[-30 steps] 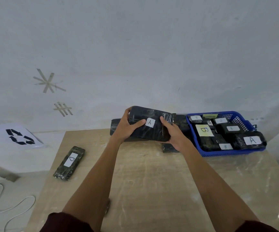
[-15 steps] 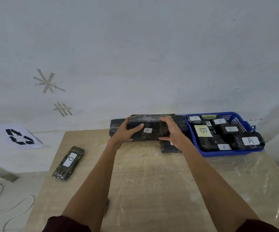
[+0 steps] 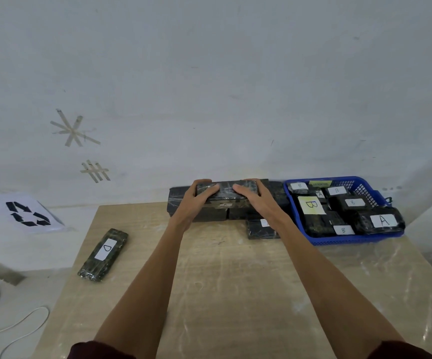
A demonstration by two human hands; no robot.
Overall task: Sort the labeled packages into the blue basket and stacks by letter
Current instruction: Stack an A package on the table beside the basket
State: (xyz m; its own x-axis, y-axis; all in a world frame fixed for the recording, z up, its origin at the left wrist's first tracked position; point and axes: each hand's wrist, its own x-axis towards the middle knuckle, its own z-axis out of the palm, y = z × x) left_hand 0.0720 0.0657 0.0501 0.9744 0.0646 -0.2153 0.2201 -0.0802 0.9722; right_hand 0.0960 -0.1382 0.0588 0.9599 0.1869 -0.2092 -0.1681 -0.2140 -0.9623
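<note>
Gripping the top package [image 3: 225,196] with left hand [image 3: 196,200] and right hand [image 3: 259,200], fingers curled over its far edge, atop the stack [image 3: 214,216] just left of the blue basket [image 3: 352,240].

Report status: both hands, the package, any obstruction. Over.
Left hand, right hand: gripping the A package at its ends. A package resting on the stack, left of the blue basket. No obstruction; small package lies in front of the stack.
</note>
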